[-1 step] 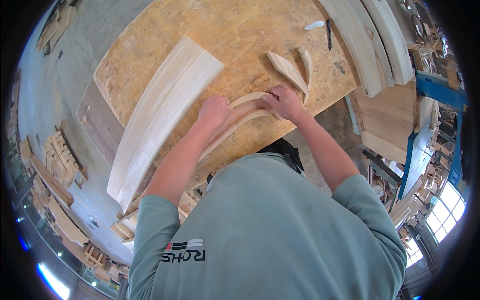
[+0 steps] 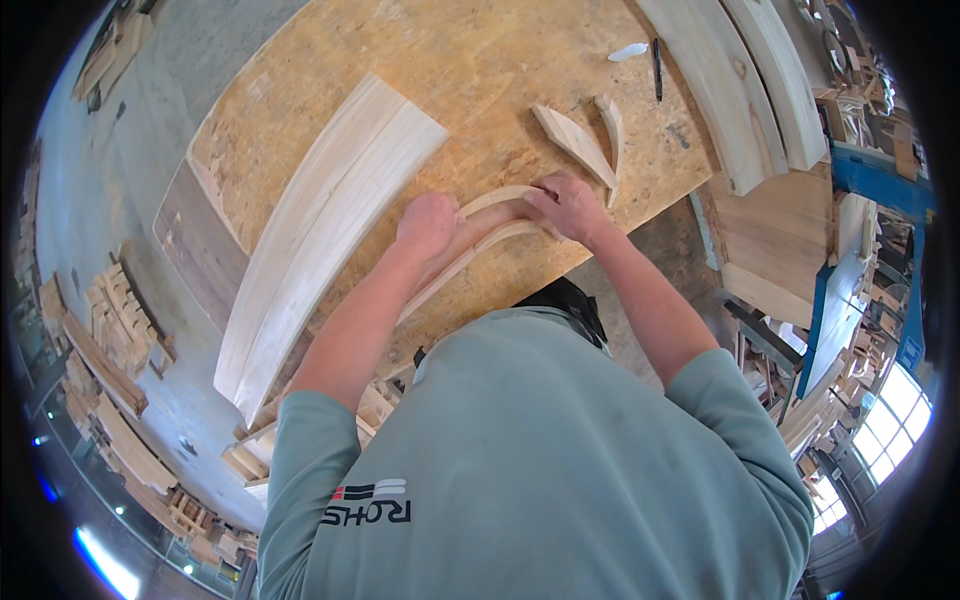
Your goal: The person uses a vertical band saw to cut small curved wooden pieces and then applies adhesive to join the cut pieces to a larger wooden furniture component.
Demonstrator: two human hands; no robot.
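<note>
A curved wooden piece (image 2: 490, 214) lies at the near edge of the worktable, with pale raised strips along its far and near sides and a browner surface between them. My left hand (image 2: 428, 222) is closed at its far side, left of the middle; the fingertips are hidden. Around its right end curl the fingers of my right hand (image 2: 568, 207), thumb toward the inside. Left of my hands rests a wide, pale curved board (image 2: 335, 205). Beyond my right hand are a pointed wooden offcut (image 2: 573, 143) and a slim curved strip (image 2: 612, 135).
The worktable (image 2: 480, 90) has a worn, stained top. A black pen (image 2: 657, 70) and a small white object (image 2: 628, 51) lie at its far right. Long curved boards (image 2: 715, 90) stand right of it, near a blue metal frame (image 2: 880, 180). Stacked wood (image 2: 122, 310) is on the left.
</note>
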